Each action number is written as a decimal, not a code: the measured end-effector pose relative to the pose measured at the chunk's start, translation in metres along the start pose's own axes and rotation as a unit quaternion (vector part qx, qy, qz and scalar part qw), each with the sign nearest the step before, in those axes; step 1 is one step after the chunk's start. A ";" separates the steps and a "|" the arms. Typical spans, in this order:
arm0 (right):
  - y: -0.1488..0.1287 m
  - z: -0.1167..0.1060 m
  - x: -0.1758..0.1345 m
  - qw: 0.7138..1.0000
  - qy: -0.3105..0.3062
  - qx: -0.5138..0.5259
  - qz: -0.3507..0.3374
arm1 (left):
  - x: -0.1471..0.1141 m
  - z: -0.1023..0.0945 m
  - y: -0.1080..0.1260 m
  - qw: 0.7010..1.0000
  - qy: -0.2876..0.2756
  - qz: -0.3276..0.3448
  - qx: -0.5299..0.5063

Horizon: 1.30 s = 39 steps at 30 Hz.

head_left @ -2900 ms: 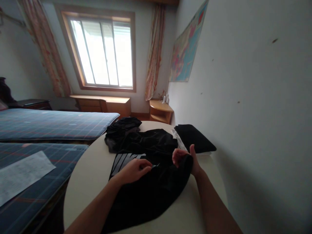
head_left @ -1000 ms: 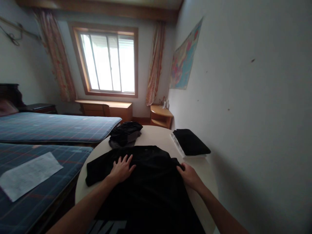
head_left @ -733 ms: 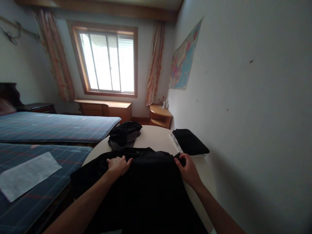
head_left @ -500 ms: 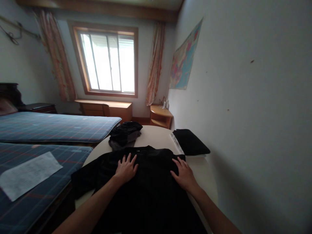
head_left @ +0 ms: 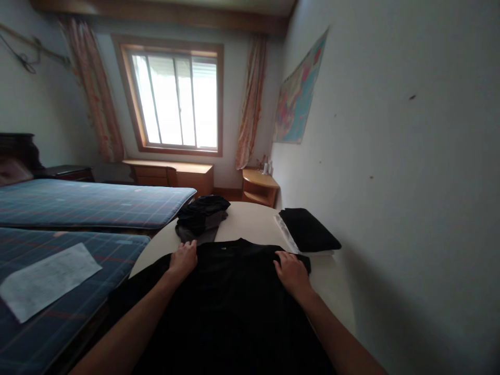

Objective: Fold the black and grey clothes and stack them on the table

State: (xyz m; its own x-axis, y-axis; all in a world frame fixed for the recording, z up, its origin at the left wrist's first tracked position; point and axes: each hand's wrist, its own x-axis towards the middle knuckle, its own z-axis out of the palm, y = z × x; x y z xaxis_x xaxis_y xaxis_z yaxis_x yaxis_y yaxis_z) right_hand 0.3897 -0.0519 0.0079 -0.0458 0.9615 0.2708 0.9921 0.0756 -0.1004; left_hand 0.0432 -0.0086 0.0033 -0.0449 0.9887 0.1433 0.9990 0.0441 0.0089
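- Both forearms reach forward from the near edge, hands apart, palms down.
- The left hand point(head_left: 183, 259) bends over the far left shoulder of a black shirt point(head_left: 234, 307), fingers close together; whether they pinch cloth, I cannot tell.
- The right hand point(head_left: 292, 271) rests on the far right shoulder, thumb apart from its bent fingers.
- The shirt lies spread across the round table point(head_left: 250, 219), beneath and between the fingers, collar far.

Black shirt point(head_left: 234, 307) cut off at bottom edge. Print on paper point(head_left: 52, 281) too blurred to read. Collar tag point(head_left: 224, 248) too small.
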 end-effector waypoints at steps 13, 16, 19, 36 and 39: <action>-0.008 0.017 0.046 0.992 -0.100 -0.025 0.072 | 0.003 0.015 -0.052 1.000 0.016 0.007 -0.012; -0.007 0.015 0.051 0.993 -0.097 -0.006 0.072 | 0.008 0.008 -0.053 0.998 0.030 -0.034 -0.048; -0.002 0.004 0.066 0.991 -0.067 0.027 0.109 | 0.024 -0.008 -0.054 0.991 0.063 -0.061 -0.102; -0.026 0.057 0.058 0.989 -0.130 0.071 0.002 | 0.013 0.032 0.049 0.995 0.050 0.043 -0.070; -0.022 0.049 0.050 0.989 -0.130 0.067 -0.029 | 0.003 0.043 0.050 0.995 0.016 0.051 -0.081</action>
State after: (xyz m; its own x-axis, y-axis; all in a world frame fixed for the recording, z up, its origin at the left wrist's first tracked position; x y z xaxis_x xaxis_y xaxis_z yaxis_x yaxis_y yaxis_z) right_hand 0.3602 0.0074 -0.0236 -0.1472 0.9888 0.0261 0.9634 0.1493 -0.2228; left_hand 0.0927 0.0031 -0.0387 0.0545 0.9816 0.1832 0.9850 -0.0829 0.1514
